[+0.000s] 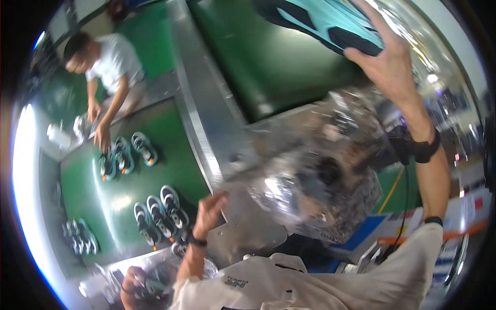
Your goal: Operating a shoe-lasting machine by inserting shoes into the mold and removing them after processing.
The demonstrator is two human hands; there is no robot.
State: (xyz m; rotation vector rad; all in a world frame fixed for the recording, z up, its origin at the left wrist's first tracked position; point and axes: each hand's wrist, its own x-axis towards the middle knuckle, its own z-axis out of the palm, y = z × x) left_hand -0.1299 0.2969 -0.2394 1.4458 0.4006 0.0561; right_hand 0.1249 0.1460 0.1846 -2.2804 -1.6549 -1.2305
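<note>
At the upper right my right hand [395,64] is closed around a turquoise shoe [323,23] with black sole patches. The shoe is raised, its sole showing, and the frame's top edge cuts part of it off. My left hand [209,211] is over the metal edge of the conveyor, slightly blurred, its fingers loosely apart and nothing visible in them. Nearest to it on the green belt stand three dark and white shoes [161,217] side by side. A heap of clear plastic bags [305,191] lies between my arms, its contents hard to make out.
A green conveyor belt [103,206] runs at the left with more shoes [124,157] and a metal rail [199,134]. Across it a co-worker [111,67] reaches to the shoes. Another person's hand [135,276] is at the lower left. A second green surface [258,77] lies ahead.
</note>
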